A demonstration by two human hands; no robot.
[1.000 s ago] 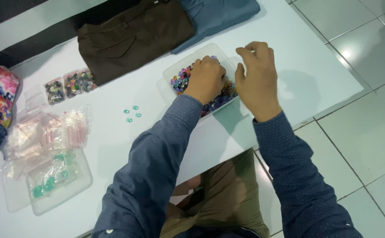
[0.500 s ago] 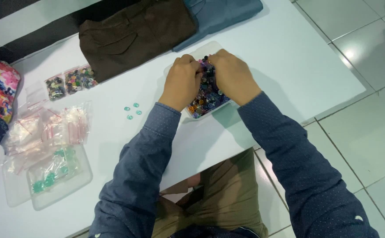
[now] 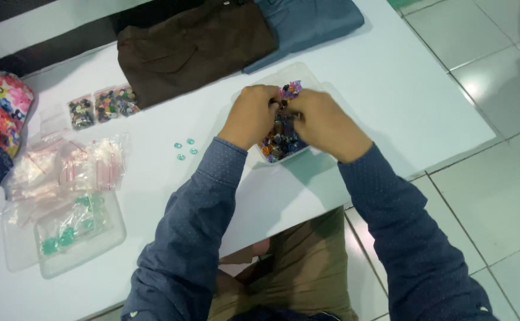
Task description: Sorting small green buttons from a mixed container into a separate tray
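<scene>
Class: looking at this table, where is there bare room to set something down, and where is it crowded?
Free: the table right of the bead tray, and between the green beads and left hand. Crowded: the left end, with bags, and the back, with folded clothes.

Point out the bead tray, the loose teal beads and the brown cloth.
bead tray [image 3: 307,76]: head view, clear far rim.
teal beads [image 3: 185,148]: head view, middle of the cluster.
brown cloth [image 3: 194,47]: head view, centre of the fold.

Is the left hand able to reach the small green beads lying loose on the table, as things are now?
Probably yes. The loose green beads lie on bare white table just left of the left hand, with nothing between them. The hand is busy in the clear tray of mixed beads, though.
</scene>
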